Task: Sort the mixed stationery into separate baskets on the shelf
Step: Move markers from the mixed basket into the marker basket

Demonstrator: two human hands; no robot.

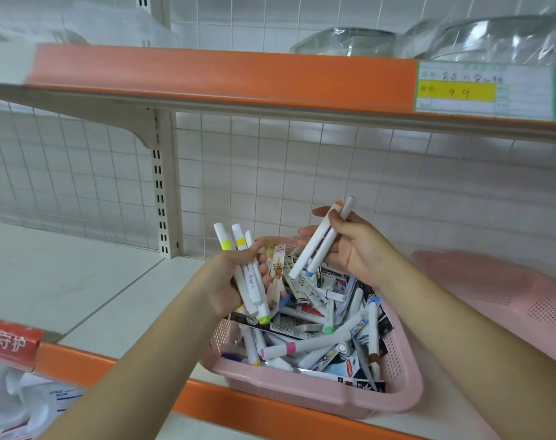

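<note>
The left hand (pixel 226 281) has its fingers curled round a bunch of markers (pixel 250 281); the right hand (pixel 356 252) clasps a pair (pixel 318 242), both over the full basket (pixel 302 396) (gathering like with like, I judge, for the spare basket (pixel 499 290) alongside).

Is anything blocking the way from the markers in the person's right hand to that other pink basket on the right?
Nothing visible does. The right hand holds two markers above the full basket; the other pink basket lies to its right on the same shelf, with only open air between.
</note>
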